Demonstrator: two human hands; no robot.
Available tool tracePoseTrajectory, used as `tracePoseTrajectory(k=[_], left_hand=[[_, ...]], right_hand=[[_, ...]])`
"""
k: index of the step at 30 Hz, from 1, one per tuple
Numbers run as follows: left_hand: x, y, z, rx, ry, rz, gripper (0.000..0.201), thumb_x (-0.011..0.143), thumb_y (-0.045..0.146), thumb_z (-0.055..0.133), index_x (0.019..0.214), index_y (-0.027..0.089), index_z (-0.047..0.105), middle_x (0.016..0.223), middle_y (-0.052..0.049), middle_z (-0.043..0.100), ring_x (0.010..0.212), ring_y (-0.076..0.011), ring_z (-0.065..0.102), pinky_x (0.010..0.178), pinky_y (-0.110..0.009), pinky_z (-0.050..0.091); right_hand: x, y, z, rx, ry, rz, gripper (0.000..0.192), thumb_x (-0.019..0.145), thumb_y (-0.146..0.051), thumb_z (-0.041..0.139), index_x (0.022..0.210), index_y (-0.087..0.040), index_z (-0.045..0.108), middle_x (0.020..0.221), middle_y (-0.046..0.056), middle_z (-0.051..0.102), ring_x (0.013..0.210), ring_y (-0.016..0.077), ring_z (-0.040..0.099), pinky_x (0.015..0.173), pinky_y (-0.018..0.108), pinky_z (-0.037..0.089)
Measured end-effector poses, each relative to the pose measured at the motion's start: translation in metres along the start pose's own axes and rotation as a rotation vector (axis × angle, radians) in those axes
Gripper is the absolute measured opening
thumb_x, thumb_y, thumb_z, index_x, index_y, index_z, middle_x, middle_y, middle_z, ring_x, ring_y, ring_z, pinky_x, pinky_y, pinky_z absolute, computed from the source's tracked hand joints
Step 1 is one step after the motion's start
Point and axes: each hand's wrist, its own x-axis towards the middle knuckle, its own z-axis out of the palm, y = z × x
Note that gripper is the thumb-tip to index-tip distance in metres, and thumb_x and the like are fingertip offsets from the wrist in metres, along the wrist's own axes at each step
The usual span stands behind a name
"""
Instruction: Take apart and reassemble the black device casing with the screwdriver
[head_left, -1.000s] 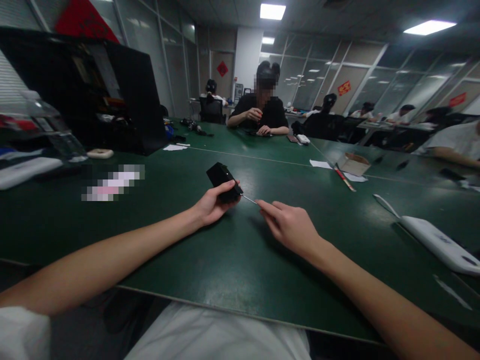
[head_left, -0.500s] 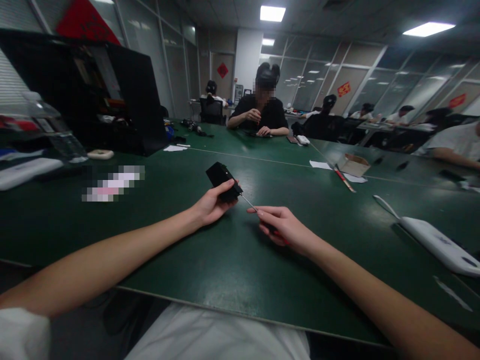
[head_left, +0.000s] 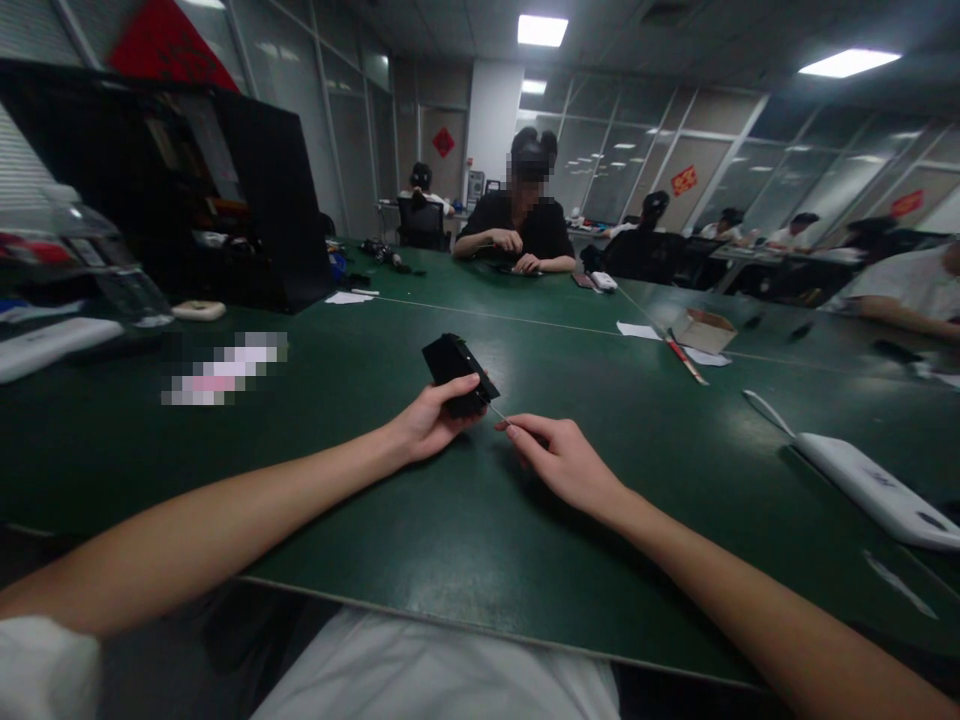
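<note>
A small black box-shaped object is held above the table by my left hand, the thumb lying over its near side. From the right, my right hand pinches a screwdriver by its thin metal shaft. The shaft reaches up to the box's near right end; whether its tip sits in a screw is too small to tell. Within my right hand the screwdriver's handle is hidden.
On the green table a white power bank with a strap lies to the right. Beyond it are an open carton and a red craft knife. A water bottle and black case stand left. Opposite sits a person.
My left hand has shifted slightly right and down with the black box. My right hand has turned, so the red-and-black handle is out of sight, and the hands are closer together.
</note>
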Motion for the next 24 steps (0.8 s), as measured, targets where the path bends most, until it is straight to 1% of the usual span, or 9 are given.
tracePoseTrajectory(k=[6, 12, 14, 16, 17, 19, 21, 23, 24], left_hand=[[0.002, 0.001, -0.003, -0.044, -0.027, -0.017, 0.015, 0.079, 0.012, 0.069, 0.094, 0.010, 0.070, 0.091, -0.006, 0.070, 0.082, -0.0148, 0.065, 0.070, -0.027, 0.054], [0.001, 0.003, -0.002, -0.063, -0.039, -0.006, 0.017, 0.077, 0.014, 0.070, 0.094, 0.012, 0.068, 0.088, -0.005, 0.069, 0.081, -0.0153, 0.065, 0.070, -0.028, 0.053], [0.001, 0.004, -0.003, -0.072, -0.042, -0.003, 0.016, 0.078, 0.015, 0.070, 0.093, 0.012, 0.068, 0.089, -0.006, 0.069, 0.082, -0.0162, 0.066, 0.071, -0.030, 0.054], [0.001, 0.004, -0.004, -0.081, -0.054, -0.008, 0.014, 0.078, 0.017, 0.069, 0.092, 0.013, 0.067, 0.091, -0.007, 0.070, 0.083, -0.0174, 0.066, 0.073, -0.031, 0.055], [0.001, 0.004, -0.004, -0.081, -0.059, -0.017, 0.014, 0.079, 0.017, 0.069, 0.092, 0.013, 0.067, 0.092, -0.007, 0.070, 0.084, -0.0181, 0.066, 0.074, -0.032, 0.055], [-0.001, 0.003, -0.004, -0.073, -0.069, -0.048, 0.015, 0.079, 0.017, 0.068, 0.093, 0.012, 0.068, 0.095, -0.008, 0.071, 0.087, -0.0195, 0.067, 0.077, -0.035, 0.055], [-0.004, 0.001, -0.004, -0.053, -0.106, -0.089, 0.018, 0.080, 0.016, 0.067, 0.097, 0.012, 0.069, 0.098, -0.010, 0.072, 0.090, -0.0214, 0.067, 0.082, -0.037, 0.055], [-0.007, -0.001, -0.003, -0.034, -0.169, -0.132, 0.020, 0.080, 0.017, 0.066, 0.099, 0.012, 0.069, 0.098, -0.012, 0.073, 0.092, -0.0234, 0.068, 0.087, -0.040, 0.054], [-0.008, -0.001, -0.003, -0.027, -0.195, -0.151, 0.021, 0.080, 0.017, 0.066, 0.100, 0.011, 0.069, 0.097, -0.012, 0.073, 0.092, -0.0241, 0.068, 0.089, -0.041, 0.053]], right_hand=[[-0.001, 0.002, -0.002, -0.054, 0.045, -0.005, 0.032, 0.096, -0.035, 0.049, 0.101, -0.015, 0.074, 0.075, 0.003, 0.070, 0.062, 0.0146, 0.059, 0.062, 0.026, 0.041], [-0.001, 0.001, -0.003, -0.119, 0.062, 0.006, 0.029, 0.094, -0.033, 0.050, 0.092, -0.016, 0.073, 0.069, 0.002, 0.067, 0.059, 0.0139, 0.055, 0.060, 0.027, 0.038], [-0.001, -0.001, -0.003, -0.095, 0.081, 0.010, 0.028, 0.093, -0.034, 0.051, 0.087, -0.016, 0.072, 0.067, 0.001, 0.064, 0.059, 0.0135, 0.053, 0.059, 0.027, 0.037], [-0.001, -0.002, -0.002, 0.044, 0.080, 0.063, 0.027, 0.092, -0.036, 0.053, 0.083, -0.017, 0.069, 0.062, -0.001, 0.058, 0.055, 0.0124, 0.051, 0.055, 0.025, 0.036], [0.000, -0.002, 0.000, 0.168, 0.058, 0.120, 0.027, 0.092, -0.038, 0.053, 0.084, -0.017, 0.067, 0.060, -0.002, 0.055, 0.051, 0.0113, 0.048, 0.050, 0.024, 0.034], [0.001, -0.002, 0.004, 0.488, -0.032, 0.256, 0.028, 0.092, -0.043, 0.051, 0.087, -0.019, 0.062, 0.055, -0.006, 0.046, 0.040, 0.0084, 0.038, 0.040, 0.022, 0.027], [0.003, -0.001, 0.006, 0.782, -0.130, 0.346, 0.028, 0.092, -0.047, 0.049, 0.091, -0.021, 0.057, 0.055, -0.009, 0.041, 0.034, 0.0062, 0.029, 0.035, 0.020, 0.019], [0.004, 0.001, 0.007, 0.913, -0.169, 0.353, 0.029, 0.091, -0.049, 0.049, 0.093, -0.021, 0.056, 0.056, -0.010, 0.040, 0.033, 0.0053, 0.026, 0.033, 0.020, 0.017], [0.004, 0.002, 0.006, 0.895, -0.160, 0.341, 0.029, 0.091, -0.050, 0.050, 0.092, -0.021, 0.057, 0.055, -0.010, 0.040, 0.032, 0.0053, 0.026, 0.033, 0.020, 0.017]])
